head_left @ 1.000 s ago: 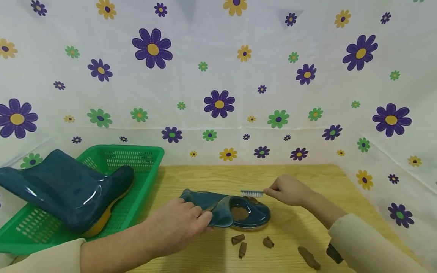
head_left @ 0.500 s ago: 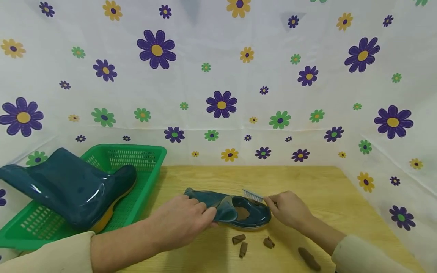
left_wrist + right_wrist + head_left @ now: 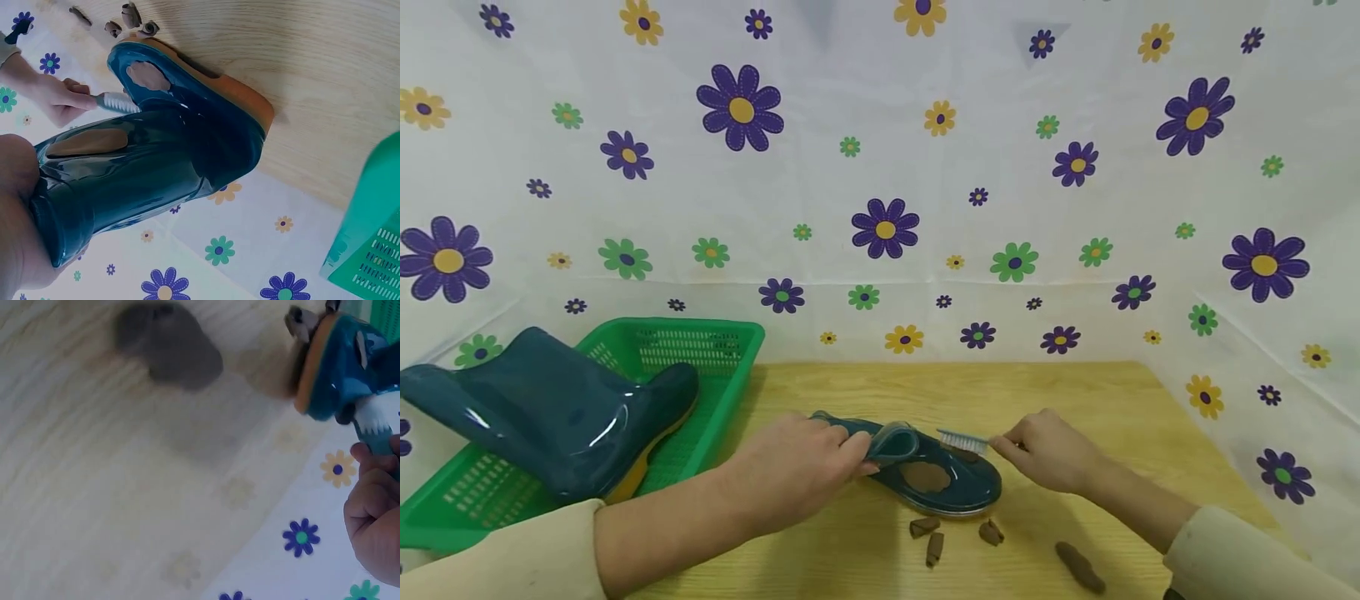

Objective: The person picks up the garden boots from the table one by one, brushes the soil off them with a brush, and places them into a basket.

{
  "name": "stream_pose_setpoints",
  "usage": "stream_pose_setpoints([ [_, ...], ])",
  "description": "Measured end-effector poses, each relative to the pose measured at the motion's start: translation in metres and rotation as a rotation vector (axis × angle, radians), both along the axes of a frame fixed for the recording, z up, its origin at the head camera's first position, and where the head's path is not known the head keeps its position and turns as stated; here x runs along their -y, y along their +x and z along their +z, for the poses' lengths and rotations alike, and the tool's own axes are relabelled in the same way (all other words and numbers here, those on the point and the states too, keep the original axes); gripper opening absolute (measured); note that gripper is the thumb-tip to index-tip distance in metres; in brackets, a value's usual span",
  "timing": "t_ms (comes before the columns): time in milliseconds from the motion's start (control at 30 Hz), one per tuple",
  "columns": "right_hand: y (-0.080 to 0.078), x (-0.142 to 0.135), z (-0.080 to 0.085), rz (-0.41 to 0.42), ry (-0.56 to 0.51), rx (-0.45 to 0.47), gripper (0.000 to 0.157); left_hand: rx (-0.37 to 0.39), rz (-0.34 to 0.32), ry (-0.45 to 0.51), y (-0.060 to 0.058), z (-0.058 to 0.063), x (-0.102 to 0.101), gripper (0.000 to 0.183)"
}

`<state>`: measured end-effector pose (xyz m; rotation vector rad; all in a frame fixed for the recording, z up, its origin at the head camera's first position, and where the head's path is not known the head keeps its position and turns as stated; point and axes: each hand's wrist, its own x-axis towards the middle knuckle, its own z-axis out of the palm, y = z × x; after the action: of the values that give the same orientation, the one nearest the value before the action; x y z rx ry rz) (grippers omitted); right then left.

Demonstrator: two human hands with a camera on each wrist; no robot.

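A glossy dark teal rain boot (image 3: 973,487) is held over the wooden table, its tan sole (image 3: 244,100) showing in the left wrist view. My left hand (image 3: 805,467) grips it at the top of the shaft, folding the rim. Brown mud-like patches lie on the foot (image 3: 148,75) and along the shaft (image 3: 90,142). My right hand (image 3: 1051,454) pinches the handle of a small brush (image 3: 962,441) with pale bristles. Those bristles are right at a brown patch on the far side of the boot's foot.
Left of my hands, a green plastic basket (image 3: 741,367) carries a second teal boot (image 3: 565,408). Several curled brown pieces (image 3: 924,526) lie in front of the boot, with a longer brown piece (image 3: 1080,568) to the right. Flowered white sheeting (image 3: 820,183) stands behind the table.
The boot has tilted, its toe coming slightly nearer and to the right, its folded rim lifting. The brush has shifted slightly along the foot; both hands keep their hold.
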<state>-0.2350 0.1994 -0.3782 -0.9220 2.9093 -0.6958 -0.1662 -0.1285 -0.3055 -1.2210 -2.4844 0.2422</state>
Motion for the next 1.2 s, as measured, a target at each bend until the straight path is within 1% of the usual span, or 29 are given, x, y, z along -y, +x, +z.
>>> stream_pose_setpoints([
  [67,0.001,0.007,-0.011,-0.042,-0.034,0.013,0.041,0.009,-0.002,-0.006,0.001,-0.001,0.000,0.030],
  [133,0.002,0.014,-0.023,-0.078,-0.029,-0.018,0.040,0.024,-0.003,-0.017,0.003,-0.001,-0.001,0.029],
  [200,0.003,0.020,-0.031,-0.091,0.048,-0.127,0.038,0.036,0.000,-0.031,0.004,-0.002,-0.001,0.029],
  [233,0.004,0.022,-0.034,-0.093,0.093,-0.199,0.033,0.046,0.003,-0.033,0.004,-0.002,-0.001,0.029],
  [333,0.006,0.021,-0.039,-0.076,0.210,-0.408,0.025,0.054,0.016,-0.025,0.004,-0.001,-0.001,0.030],
  [367,0.006,0.018,-0.040,-0.068,0.243,-0.458,0.025,0.056,0.022,-0.019,0.004,-0.001,-0.001,0.030],
  [433,0.007,0.013,-0.041,-0.049,0.285,-0.502,0.028,0.063,0.029,-0.005,0.003,0.000,0.000,0.030],
  [533,0.009,0.004,-0.042,-0.046,0.315,-0.515,0.031,0.078,0.039,-0.002,0.002,0.000,0.001,0.030],
  [567,0.010,0.002,-0.043,-0.055,0.312,-0.509,0.030,0.085,0.044,-0.003,0.002,-0.001,0.002,0.030],
  [600,0.010,0.001,-0.043,-0.063,0.285,-0.473,0.030,0.087,0.048,-0.006,0.002,-0.001,0.002,0.030],
  [667,0.011,0.003,-0.043,-0.083,0.171,-0.344,0.028,0.083,0.052,-0.009,0.002,-0.002,0.002,0.031],
  [767,0.013,0.012,-0.040,-0.119,-0.060,-0.108,0.034,0.077,0.057,-0.009,0.001,-0.004,0.002,0.032],
  [800,0.013,0.016,-0.039,-0.130,-0.123,-0.040,0.035,0.073,0.057,-0.008,0.001,-0.004,0.002,0.032],
  [833,0.014,0.020,-0.038,-0.137,-0.157,-0.012,0.035,0.068,0.055,-0.007,0.001,-0.004,0.002,0.032],
  [867,0.014,0.022,-0.037,-0.139,-0.157,-0.012,0.035,0.060,0.053,-0.005,0.001,-0.005,0.002,0.032],
  [900,0.014,0.024,-0.036,-0.133,-0.131,-0.040,0.034,0.059,0.053,-0.004,0.001,-0.005,0.002,0.032],
  [967,0.015,0.024,-0.036,-0.107,-0.017,-0.173,0.028,0.050,0.049,-0.002,0.000,-0.005,0.002,0.032],
  [1033,0.016,0.017,-0.039,-0.068,0.123,-0.362,0.023,0.041,0.041,-0.001,0.000,-0.005,0.002,0.032],
  [1100,0.016,0.007,-0.043,-0.032,0.232,-0.548,0.017,0.035,0.029,0.010,-0.001,-0.004,0.002,0.031],
  [1133,0.016,0.001,-0.045,-0.019,0.269,-0.614,0.016,0.035,0.024,0.014,-0.001,-0.004,0.002,0.031],
  [1167,0.016,-0.005,-0.046,-0.005,0.288,-0.657,0.014,0.033,0.019,0.021,-0.001,-0.003,0.002,0.030],
  [1200,0.016,-0.011,-0.048,0.000,0.300,-0.679,0.013,0.030,0.015,0.025,-0.002,-0.002,0.002,0.030],
])
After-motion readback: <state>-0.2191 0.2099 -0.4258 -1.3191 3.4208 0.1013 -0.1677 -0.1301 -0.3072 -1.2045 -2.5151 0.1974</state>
